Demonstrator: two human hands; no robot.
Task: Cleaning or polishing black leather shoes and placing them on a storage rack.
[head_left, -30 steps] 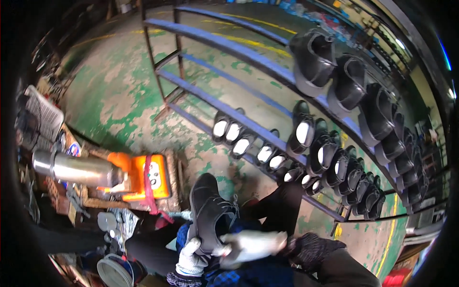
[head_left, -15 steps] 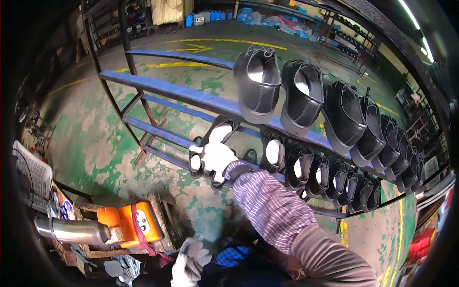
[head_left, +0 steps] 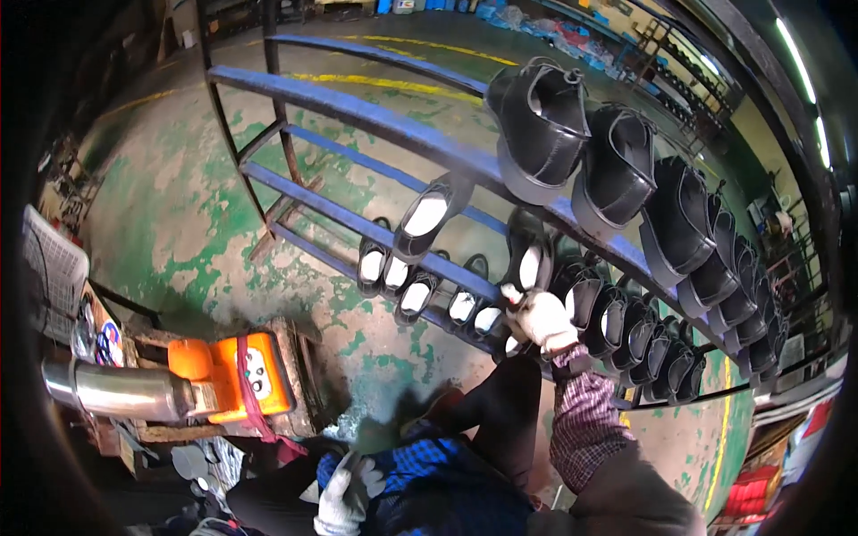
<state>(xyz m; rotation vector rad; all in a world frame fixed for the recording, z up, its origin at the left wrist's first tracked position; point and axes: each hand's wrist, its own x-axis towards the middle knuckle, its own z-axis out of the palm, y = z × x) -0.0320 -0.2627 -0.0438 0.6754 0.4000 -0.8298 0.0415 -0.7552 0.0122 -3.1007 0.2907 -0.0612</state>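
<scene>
My right hand, in a white glove, is at the heel end of a black shoe with a white insole on the rack's middle shelf. Its thumb sticks out to the left; the other fingers are partly hidden, and no firm grip shows. Further left, another black shoe stands alone on the same shelf. Below it, on the lowest shelf, are several shoes with white insoles. My left hand, gloved in white and grey, hangs low near my body, fingers apart and holding nothing.
Large black lace-up shoes line the top blue shelf toward the right. At left, an orange device and a metal cylinder sit on a worn wooden stand. A white plastic basket stands behind.
My right hand has moved right, from the shoe standing alone to the shoe beside it. That first shoe stays on the shelf. My view has shifted; the left hand remains low.
</scene>
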